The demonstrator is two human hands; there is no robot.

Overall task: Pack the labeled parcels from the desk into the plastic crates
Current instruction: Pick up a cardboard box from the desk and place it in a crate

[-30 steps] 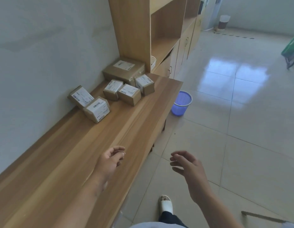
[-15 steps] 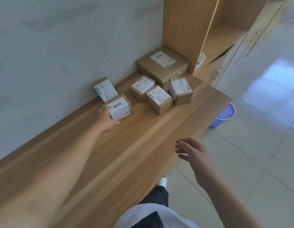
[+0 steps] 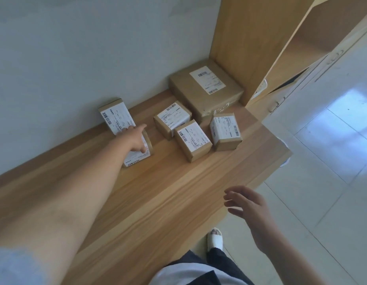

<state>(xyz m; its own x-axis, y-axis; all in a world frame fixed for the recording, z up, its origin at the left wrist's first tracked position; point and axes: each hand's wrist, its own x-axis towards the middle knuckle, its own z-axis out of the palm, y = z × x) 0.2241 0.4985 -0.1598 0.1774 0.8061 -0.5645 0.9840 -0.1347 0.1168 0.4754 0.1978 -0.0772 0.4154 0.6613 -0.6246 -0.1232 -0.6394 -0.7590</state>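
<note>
My left hand (image 3: 133, 138) lies spread over 1 small brown labeled cardboard parcel (image 3: 137, 155) near the wooden desk's (image 3: 158, 202) wall edge, right hand (image 3: 248, 208) open and empty, all 6 parcels unpacked, no crates visible.

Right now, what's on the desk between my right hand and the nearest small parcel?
Nothing: in the head view only bare desk lies between the open right hand and the nearest small parcel.
</note>
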